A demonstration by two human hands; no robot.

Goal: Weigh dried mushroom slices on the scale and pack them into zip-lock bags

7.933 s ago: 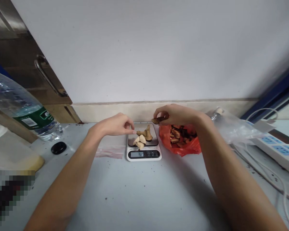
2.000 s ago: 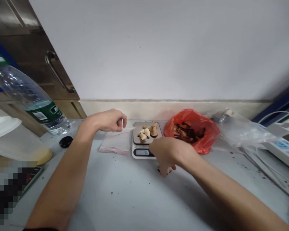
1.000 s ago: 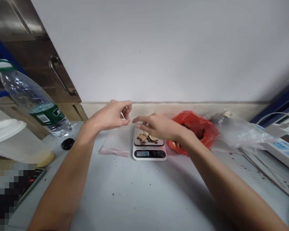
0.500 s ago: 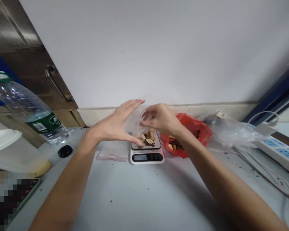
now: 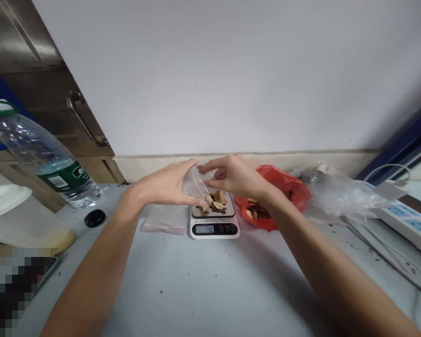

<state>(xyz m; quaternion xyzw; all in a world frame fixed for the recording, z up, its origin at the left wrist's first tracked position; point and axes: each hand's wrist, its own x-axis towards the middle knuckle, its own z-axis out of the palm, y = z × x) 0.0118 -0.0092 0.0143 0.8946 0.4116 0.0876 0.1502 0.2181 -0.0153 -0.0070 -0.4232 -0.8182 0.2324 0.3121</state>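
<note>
A clear plastic zip bag (image 5: pixel 193 183) is held tilted over the back left of a small white digital scale (image 5: pixel 215 234). My left hand (image 5: pixel 164 185) curves around the bag's left side, fingers behind it and thumb low in front, near the dried pieces. My right hand (image 5: pixel 231 175) is at the bag's right edge with its fingers bent and apart, the index fingertip against the plastic. Several dried tan-brown pieces (image 5: pixel 217 201) lie on the scale's plate; their exact kind is unclear. The display appears to read 11.0.
Right of the scale stands an open red plastic bag (image 5: pixel 294 187) of dried pieces. Flat zip bags (image 5: pixel 164 220) lie left. A water bottle (image 5: pixel 52 164), black cap (image 5: pixel 95 218) and white-lidded tub (image 5: pixel 21 224) are farther left. A power strip (image 5: pixel 407 224) with cables is at right.
My left hand has closed in on the clear bag, which now tilts more over the plate. The fingers of my right hand have spread and shifted slightly left. The dried pieces stay on the scale.
</note>
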